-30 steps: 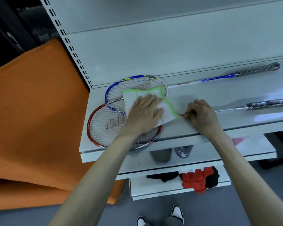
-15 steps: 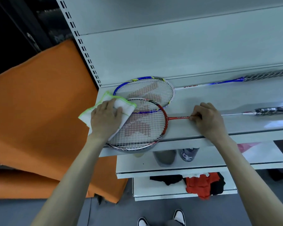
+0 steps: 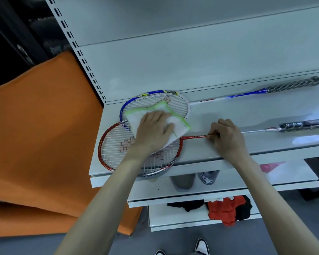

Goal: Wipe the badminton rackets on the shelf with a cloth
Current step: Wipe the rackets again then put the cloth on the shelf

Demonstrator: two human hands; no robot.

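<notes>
Two badminton rackets lie on the white shelf (image 3: 228, 115). The red racket (image 3: 116, 146) is nearest me, its head overlapping the head of the blue racket (image 3: 155, 97) behind it. A white cloth with a green edge (image 3: 175, 122) lies over both heads. My left hand (image 3: 153, 133) presses flat on the cloth, fingers spread. My right hand (image 3: 226, 137) pinches the red racket's thin shaft just right of its throat. Both handles point right.
The shelf's front edge (image 3: 173, 168) is under my wrists. Lower shelves hold cups (image 3: 184, 183) and red and black clothes (image 3: 226, 208). An orange sheet (image 3: 35, 144) hangs at the left. My shoes (image 3: 201, 247) show on the grey floor.
My left hand slid the cloth from the left rim of the red racket back to the right, over where the two heads overlap. My right hand kept its hold on the shaft.
</notes>
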